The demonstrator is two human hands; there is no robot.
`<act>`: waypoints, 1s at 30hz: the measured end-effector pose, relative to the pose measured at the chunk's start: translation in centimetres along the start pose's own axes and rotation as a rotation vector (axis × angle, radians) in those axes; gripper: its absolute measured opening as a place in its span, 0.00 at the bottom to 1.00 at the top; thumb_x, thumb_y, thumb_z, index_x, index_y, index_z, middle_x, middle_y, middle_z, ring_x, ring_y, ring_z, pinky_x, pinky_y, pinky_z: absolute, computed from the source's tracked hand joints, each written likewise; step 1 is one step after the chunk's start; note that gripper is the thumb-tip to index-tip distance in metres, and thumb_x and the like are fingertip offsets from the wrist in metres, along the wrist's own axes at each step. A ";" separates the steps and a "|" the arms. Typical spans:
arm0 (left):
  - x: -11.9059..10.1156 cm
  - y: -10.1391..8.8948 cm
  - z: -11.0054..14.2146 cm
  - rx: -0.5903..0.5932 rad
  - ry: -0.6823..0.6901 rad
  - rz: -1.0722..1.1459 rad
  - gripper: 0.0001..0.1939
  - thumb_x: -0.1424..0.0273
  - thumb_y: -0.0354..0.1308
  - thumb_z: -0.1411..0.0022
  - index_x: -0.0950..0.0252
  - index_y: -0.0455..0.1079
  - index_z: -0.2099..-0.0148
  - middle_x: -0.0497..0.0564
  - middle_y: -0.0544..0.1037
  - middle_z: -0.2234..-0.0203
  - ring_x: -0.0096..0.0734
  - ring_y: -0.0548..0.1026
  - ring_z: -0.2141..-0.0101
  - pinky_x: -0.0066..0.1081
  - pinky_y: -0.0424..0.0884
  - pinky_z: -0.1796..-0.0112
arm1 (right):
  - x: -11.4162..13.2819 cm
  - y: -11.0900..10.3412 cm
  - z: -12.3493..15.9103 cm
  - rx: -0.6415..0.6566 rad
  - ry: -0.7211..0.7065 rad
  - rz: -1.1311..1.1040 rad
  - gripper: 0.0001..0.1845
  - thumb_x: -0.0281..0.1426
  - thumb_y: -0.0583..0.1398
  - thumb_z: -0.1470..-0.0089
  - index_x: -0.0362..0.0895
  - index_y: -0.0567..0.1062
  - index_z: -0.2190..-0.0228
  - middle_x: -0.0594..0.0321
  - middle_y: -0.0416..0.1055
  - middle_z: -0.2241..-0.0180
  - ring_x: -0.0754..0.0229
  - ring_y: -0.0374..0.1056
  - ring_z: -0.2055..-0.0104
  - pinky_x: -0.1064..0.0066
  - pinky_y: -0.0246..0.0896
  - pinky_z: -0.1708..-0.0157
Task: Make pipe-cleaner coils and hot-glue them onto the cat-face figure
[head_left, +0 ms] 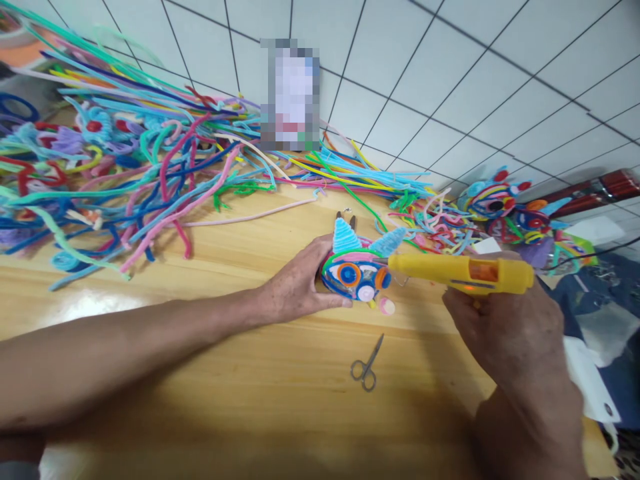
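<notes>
My left hand [305,280] is wrapped round the side of a small pipe-cleaner animal head [357,275]. It has two light-blue pointed ears, orange-and-blue coiled eyes and a pale round nose. In my right hand [505,327] is a yellow hot glue gun [460,272], a small orange light glowing on its side. Its nozzle points left and reaches the top of the head, between the ears; whether it touches cannot be made out. Just below the head lies a small pink-and-cream disc [387,306]. A pair of small scissors [369,368] rests on the table nearer me.
Loose pipe cleaners [165,167] in many colours heap along the back left. A blurred upright panel [294,100] stands against the tiled wall [400,80]. Finished-looking pipe-cleaner figures [495,200] sit at the back right. A white power strip [590,383] lies at the right edge.
</notes>
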State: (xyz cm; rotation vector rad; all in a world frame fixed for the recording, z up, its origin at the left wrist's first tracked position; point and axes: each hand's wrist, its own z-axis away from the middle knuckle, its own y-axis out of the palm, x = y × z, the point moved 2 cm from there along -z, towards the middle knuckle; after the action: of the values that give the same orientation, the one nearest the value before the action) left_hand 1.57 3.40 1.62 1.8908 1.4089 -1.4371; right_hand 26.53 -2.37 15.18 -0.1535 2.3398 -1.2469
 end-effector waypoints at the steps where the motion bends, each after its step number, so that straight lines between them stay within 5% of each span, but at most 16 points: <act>1: 0.0 0.0 0.0 0.001 -0.002 0.002 0.44 0.57 0.76 0.43 0.60 0.60 0.31 0.64 0.69 0.34 0.58 0.69 0.35 0.57 0.67 0.35 | 0.0 0.0 0.0 0.003 -0.002 0.003 0.08 0.28 0.55 0.42 0.44 0.68 0.59 0.48 0.77 0.66 0.44 0.78 0.69 0.66 0.66 0.80; 12: -0.3 -0.2 -0.1 -0.006 -0.011 0.011 0.43 0.57 0.76 0.44 0.61 0.62 0.32 0.64 0.69 0.35 0.57 0.70 0.35 0.55 0.68 0.35 | -0.1 0.2 0.2 0.007 0.009 0.008 0.07 0.30 0.54 0.41 0.44 0.69 0.60 0.48 0.77 0.66 0.44 0.78 0.69 0.65 0.66 0.80; 23: -0.1 0.0 0.0 -0.004 -0.031 0.041 0.43 0.58 0.76 0.44 0.59 0.61 0.32 0.63 0.69 0.35 0.57 0.69 0.35 0.58 0.67 0.34 | 0.0 0.3 0.2 0.006 -0.030 -0.057 0.09 0.27 0.55 0.41 0.44 0.69 0.58 0.50 0.76 0.64 0.40 0.79 0.59 0.56 0.77 0.65; 30: -0.3 0.0 0.0 0.005 -0.054 0.048 0.42 0.59 0.76 0.43 0.59 0.62 0.32 0.62 0.71 0.38 0.55 0.72 0.38 0.55 0.71 0.38 | -0.2 0.3 0.4 0.034 0.053 -0.054 0.09 0.30 0.56 0.42 0.46 0.70 0.58 0.50 0.78 0.63 0.42 0.80 0.59 0.62 0.72 0.72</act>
State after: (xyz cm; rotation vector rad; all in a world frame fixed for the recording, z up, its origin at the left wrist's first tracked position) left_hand 1.58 3.31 1.88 1.8618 1.3270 -1.4591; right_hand 26.95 -2.47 14.79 -0.1752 2.3723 -1.3313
